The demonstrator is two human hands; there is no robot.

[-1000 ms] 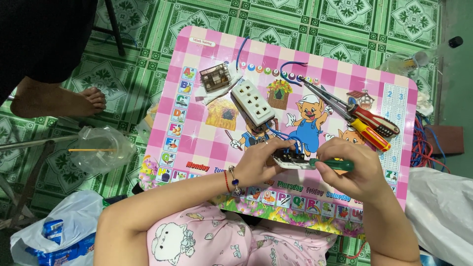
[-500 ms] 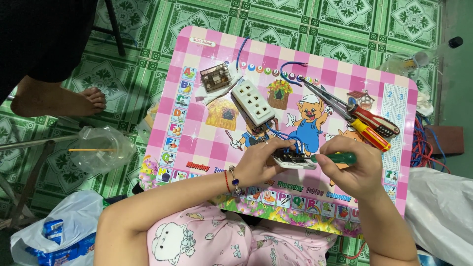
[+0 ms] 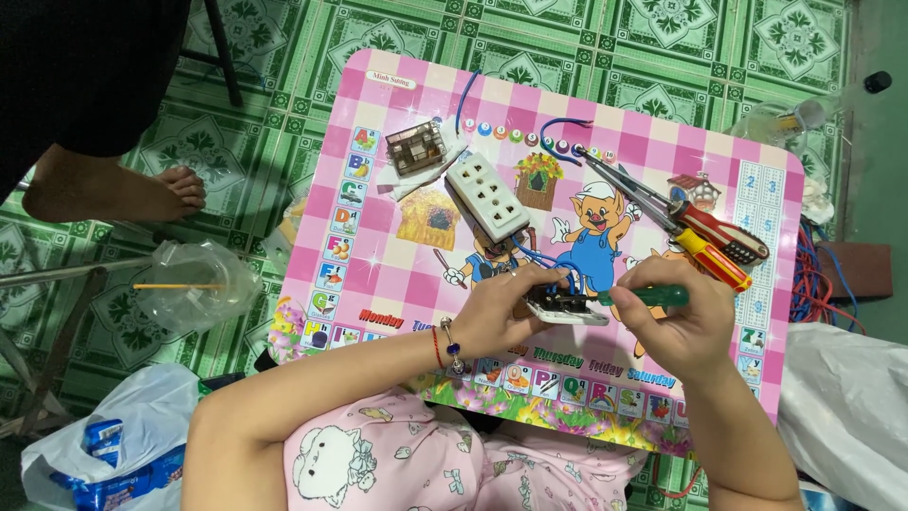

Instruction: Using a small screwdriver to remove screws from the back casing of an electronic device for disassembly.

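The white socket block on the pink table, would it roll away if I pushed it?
Probably not. The white socket block looks boxy and lies flat on the pink table, so it would likely slide, not roll. Blue wires seem to run from its end towards the left hand, so they might tug it.

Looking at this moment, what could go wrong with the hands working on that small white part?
The green-handled screwdriver in the right hand points toward the left hand steadying the white socket part; a slip might jab the fingers. The blue wires run beside the tip and might get nicked. The pliers lie close by the right hand and might be knocked.
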